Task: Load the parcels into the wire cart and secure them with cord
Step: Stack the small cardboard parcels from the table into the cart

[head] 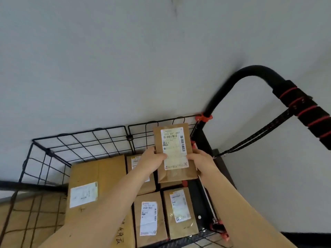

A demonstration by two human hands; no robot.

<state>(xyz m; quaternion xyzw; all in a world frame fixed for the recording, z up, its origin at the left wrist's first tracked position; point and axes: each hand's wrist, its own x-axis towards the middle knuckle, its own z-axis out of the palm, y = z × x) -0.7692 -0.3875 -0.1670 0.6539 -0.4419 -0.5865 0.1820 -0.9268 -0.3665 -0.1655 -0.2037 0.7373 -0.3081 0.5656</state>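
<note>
Wire cart (pixel 80 140): black mesh walls, open at the top. Its far rim runs just beyond both hands, and its left wall stands well to the left of the left hand. The mesh rises above the tops of the packed boxes.

Large carton (pixel 96 176): lies flat in the cart, left of the left forearm, with a white label on top.

Cart handle (pixel 250 70): a black tube that arches up beyond and right of the right hand. Its grip is ringed in red.

Held parcel (pixel 174 153): brown paper with a white shipping label facing the camera. It is raised over the cart's handle-side corner, and its top edge overlaps the far rim.

Two small labelled parcels (pixel 148 217) lie side by side between the forearms, nearer than the hands. A third sits beneath the left wrist.

Elastic cord (pixel 265 130): black flecked with red, stretched taut from the grip down to the frame, just right of the right hand.

Left hand (pixel 154 160): grasps the held parcel's lower left edge, thumb on the label.

Right hand (pixel 198 160): grasps its lower right edge in the same way.
</note>
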